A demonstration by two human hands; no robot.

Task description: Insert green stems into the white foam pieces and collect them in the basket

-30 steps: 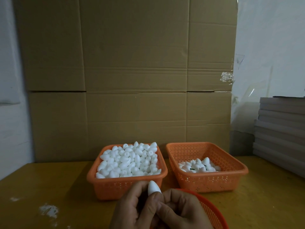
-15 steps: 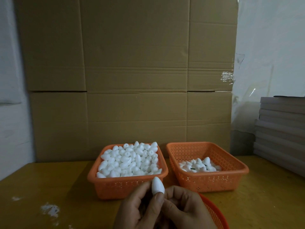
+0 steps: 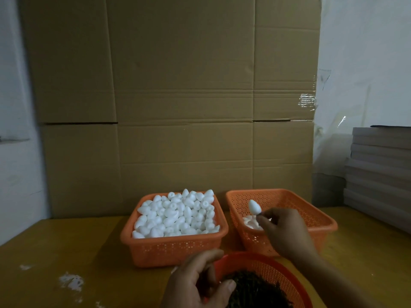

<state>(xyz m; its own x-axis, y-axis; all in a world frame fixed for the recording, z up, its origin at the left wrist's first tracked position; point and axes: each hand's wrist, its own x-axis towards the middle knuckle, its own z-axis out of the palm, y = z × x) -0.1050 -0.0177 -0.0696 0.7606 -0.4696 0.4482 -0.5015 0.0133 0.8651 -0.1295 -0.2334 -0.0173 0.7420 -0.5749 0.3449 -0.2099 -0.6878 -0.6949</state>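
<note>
Cardboard wall: flattened brown cartons, upright, creased, torn clear tape at its right edge. Yellow table: in front of the cardboard, white smudges on its near-left surface. Stacked grey boards: right of the cardboard. White sheeting: behind those boards.

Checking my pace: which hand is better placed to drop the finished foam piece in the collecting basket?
Right. The right hand pinches the foam piece above the right basket; the left hand is at the round basket.
</note>
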